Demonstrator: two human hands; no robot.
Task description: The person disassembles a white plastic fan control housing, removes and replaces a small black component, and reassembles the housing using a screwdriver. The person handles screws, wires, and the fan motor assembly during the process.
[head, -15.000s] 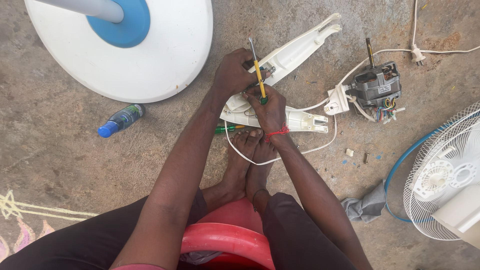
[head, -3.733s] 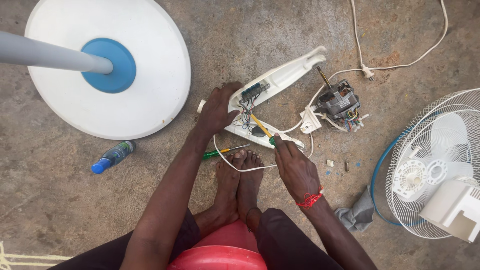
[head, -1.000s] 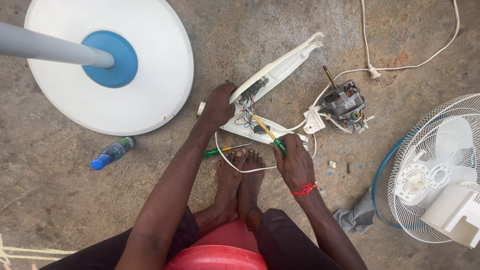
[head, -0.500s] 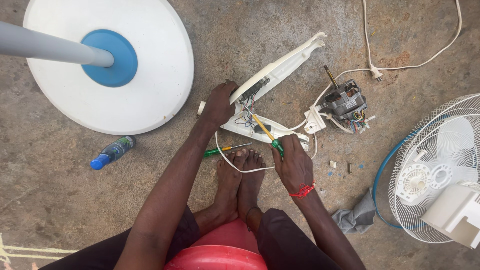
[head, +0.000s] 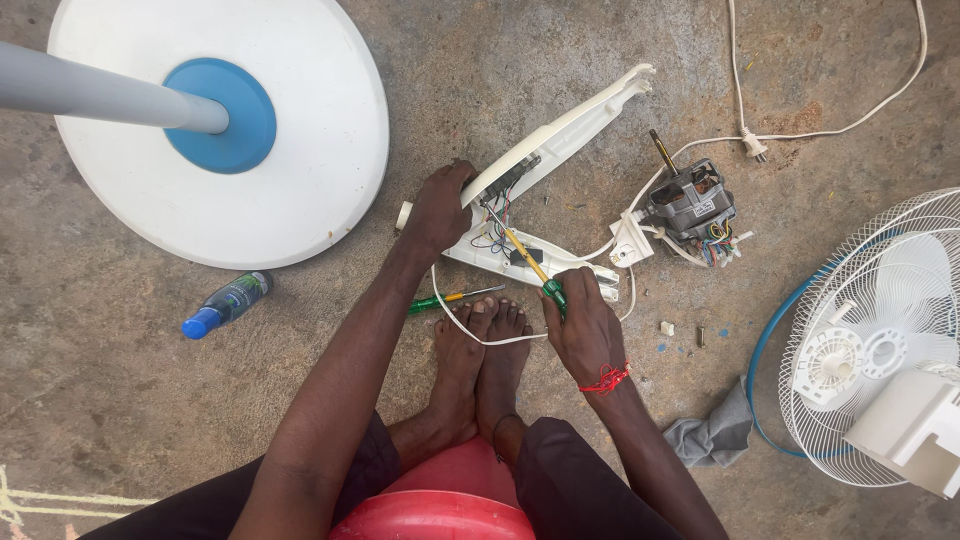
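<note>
At far left a grey pole (head: 100, 95) rises from a round white fan base (head: 300, 170) with a blue collar, standing on the concrete floor (head: 120, 400); just below it lies a small bottle with a blue cap (head: 226, 304). A second green-handled screwdriver (head: 450, 298) lies on the floor beside the bare feet (head: 480, 360). The left hand (head: 440, 208) is closed over the lower end of the white housing cover (head: 560, 135), holding it tilted up off the open white control housing (head: 520, 262), whose coloured wires show. The right hand (head: 585, 335) is wrapped tight round a yellow-shafted screwdriver (head: 530, 265), its tip inside the housing. A white cord loops past the toes. Further right sit the bare fan motor (head: 690, 205), a plug and cable (head: 750, 145), a grey rag (head: 715, 435) and the white fan grille (head: 880, 330).
</note>
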